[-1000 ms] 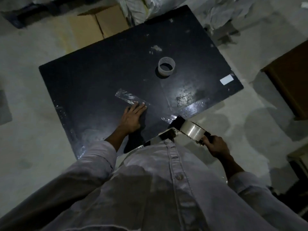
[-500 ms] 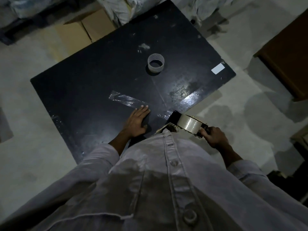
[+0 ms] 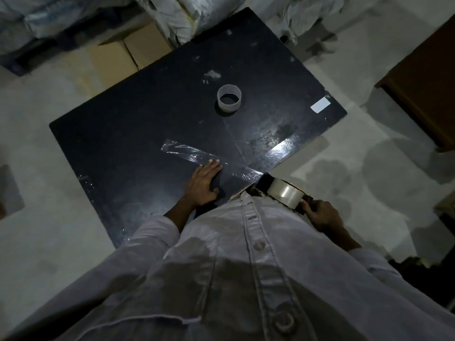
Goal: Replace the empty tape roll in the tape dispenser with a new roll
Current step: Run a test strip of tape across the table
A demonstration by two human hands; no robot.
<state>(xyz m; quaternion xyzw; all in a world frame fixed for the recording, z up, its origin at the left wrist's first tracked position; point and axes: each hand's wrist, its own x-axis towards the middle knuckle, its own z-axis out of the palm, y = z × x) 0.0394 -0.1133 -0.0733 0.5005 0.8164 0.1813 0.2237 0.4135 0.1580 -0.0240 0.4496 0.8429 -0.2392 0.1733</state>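
The empty cardboard tape core (image 3: 229, 98) stands on end near the middle of the black table (image 3: 138, 134). A strip of clear tape (image 3: 194, 155) lies stuck across the table toward its near corner. My left hand (image 3: 203, 183) lies flat on the table, fingertips pressing on the strip. My right hand (image 3: 321, 214) grips the handle of the tape dispenser (image 3: 268, 187) at the table's near corner. The dispenser carries a full roll of clear tape (image 3: 285, 193). My shirt hides part of the dispenser.
A white label (image 3: 320, 105) sits near the table's right corner. A cardboard box (image 3: 128, 54) and white sacks (image 3: 192, 16) lie beyond the far edge. A brown wooden cabinet (image 3: 426, 77) stands at the right. Concrete floor surrounds the table.
My head has leaned further over the table, so everything sits lower in view. Both hands keep their places; the left stays flat on the tape and the right keeps holding the dispenser.
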